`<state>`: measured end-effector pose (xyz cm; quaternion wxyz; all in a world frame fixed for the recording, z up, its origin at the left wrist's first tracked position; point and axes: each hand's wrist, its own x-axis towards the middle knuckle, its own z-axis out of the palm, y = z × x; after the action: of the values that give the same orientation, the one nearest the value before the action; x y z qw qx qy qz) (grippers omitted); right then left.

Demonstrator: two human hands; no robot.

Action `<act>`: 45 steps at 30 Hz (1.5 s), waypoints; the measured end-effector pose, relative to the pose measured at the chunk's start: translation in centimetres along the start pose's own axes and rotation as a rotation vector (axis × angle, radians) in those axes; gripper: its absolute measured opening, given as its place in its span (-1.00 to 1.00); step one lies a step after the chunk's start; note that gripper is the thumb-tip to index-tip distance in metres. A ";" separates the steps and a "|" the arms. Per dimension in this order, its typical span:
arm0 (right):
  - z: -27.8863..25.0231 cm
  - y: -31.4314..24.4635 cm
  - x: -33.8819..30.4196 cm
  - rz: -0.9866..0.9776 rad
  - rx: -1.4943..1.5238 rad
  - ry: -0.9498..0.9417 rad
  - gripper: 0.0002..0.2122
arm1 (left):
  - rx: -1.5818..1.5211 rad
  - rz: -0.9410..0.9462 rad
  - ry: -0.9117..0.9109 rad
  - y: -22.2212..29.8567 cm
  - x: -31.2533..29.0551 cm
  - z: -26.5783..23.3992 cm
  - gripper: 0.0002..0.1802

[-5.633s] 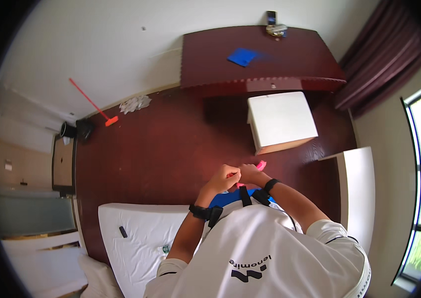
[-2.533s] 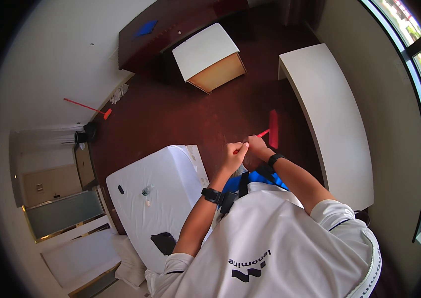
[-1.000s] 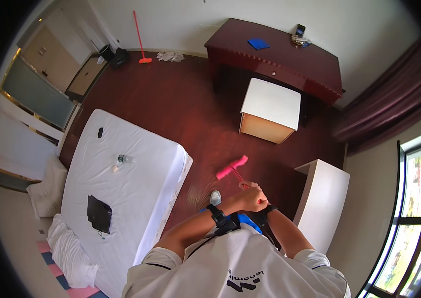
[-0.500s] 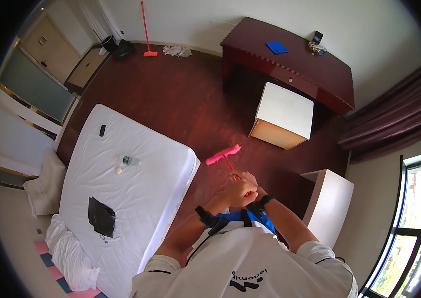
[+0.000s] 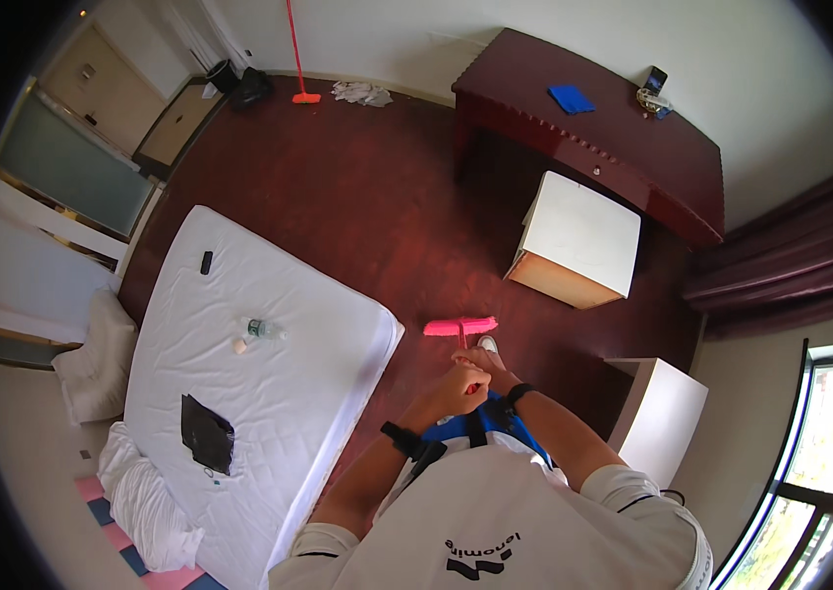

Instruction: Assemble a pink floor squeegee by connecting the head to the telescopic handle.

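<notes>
Your left hand (image 5: 458,390) and right hand (image 5: 488,366) clamp the red-handled, pink bar-headed mop (image 5: 460,326); black lettering (image 5: 476,567) marks your white fabric shirt (image 5: 544,501).

Bedroom (home or hotel unclear): sheeted mattress (image 5: 308,393), pillow (image 5: 94,362), desk (image 5: 623,128), curtain (image 5: 790,265).

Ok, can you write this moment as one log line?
left hand: grips pink mop | right hand: grips same mop | mop: right of white bed

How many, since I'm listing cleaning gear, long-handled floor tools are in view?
2: a pink tool, held by the left hand and right hand, and an orange tool at the far wall, between a black bag and a pale heap. Others may be hidden.
</notes>
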<state>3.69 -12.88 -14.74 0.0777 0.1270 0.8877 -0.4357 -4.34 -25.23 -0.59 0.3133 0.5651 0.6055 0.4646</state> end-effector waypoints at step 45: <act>-11.5 -2.8 39.1 -0.158 -0.305 -0.334 -0.81 | 0.018 -0.068 0.246 -17.4 15.1 -26.5 -0.86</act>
<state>-34.86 0.73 -15.36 0.2074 -0.0298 0.9253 -0.3161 -37.66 -14.85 -4.51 0.2473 0.4858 0.6625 0.5137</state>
